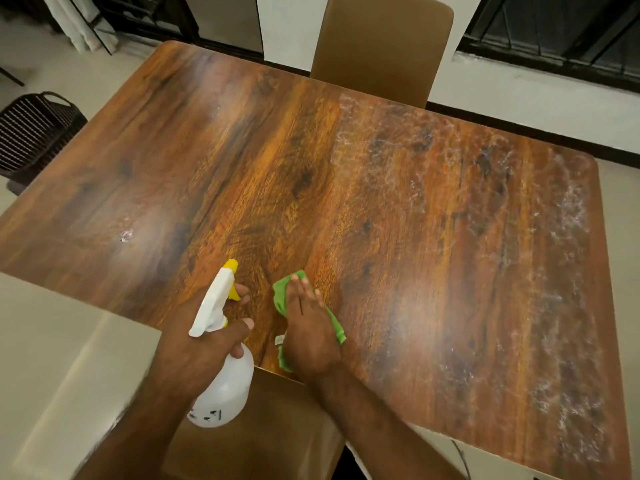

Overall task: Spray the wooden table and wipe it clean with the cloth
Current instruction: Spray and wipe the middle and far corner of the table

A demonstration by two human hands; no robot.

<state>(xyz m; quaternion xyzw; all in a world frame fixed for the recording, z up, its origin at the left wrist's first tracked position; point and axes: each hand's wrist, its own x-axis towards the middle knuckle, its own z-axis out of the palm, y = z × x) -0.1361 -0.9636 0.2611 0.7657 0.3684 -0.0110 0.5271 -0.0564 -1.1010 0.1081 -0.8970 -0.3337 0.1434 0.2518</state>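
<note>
the left hand [195,342] grips the neck of a white spray bottle [228,386], fingers curled round it and one finger on the yellow trigger [235,294]; the yellow nozzle points away over the counter [346,185]; the bottle is held tilted at the near edge, its body hanging just off the counter.

the right hand [308,336] lies flat, fingers straight and together, pressing on a green cloth [280,294]; the cloth sits on the counter near the near edge, just right of the bottle, its green showing beyond the fingertips and along both sides of the palm; the two hands are close but apart.

a whitish streaky film [519,237] covers the right part of the brown wood-grain top; the middle and left look smoother and glossy, with a small wet spot [125,235] at the left.

a brown chair [377,50] stands at the far side; another chair [256,431] stands at the near side, below the arms; a dark slatted basket [34,129] is on the pale floor [52,341] at the left; a dark window grille [554,26] is at upper right.
</note>
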